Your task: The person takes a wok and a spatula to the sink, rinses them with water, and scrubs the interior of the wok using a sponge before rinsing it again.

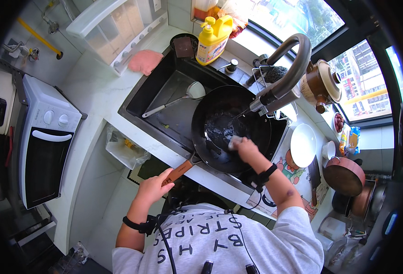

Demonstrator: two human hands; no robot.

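A black wok point(218, 99) rests over the right side of the dark sink point(177, 126), with water in its bottom. My left hand point(156, 185) grips its wooden handle point(181, 170), which sticks out past the counter's front edge. Inside the wok, my right hand point(247, 149) holds a pale scrubbing pad or cloth point(235, 142) against the lower wall; blur hides its exact kind. Above the wok hangs the faucet spout point(256, 105), from which a thin stream of water seems to run. A spatula point(195, 90) with a white handle lies in the sink, left of the wok.
A yellow detergent jug point(215, 41) stands behind the sink, near a pink cloth point(146, 61). To the right are a white plate point(303, 145), a cleaver point(314, 178) and a reddish pot point(344, 176). A brown clay pot point(319, 84) sits by the window. A white oven point(50, 137) is at left.
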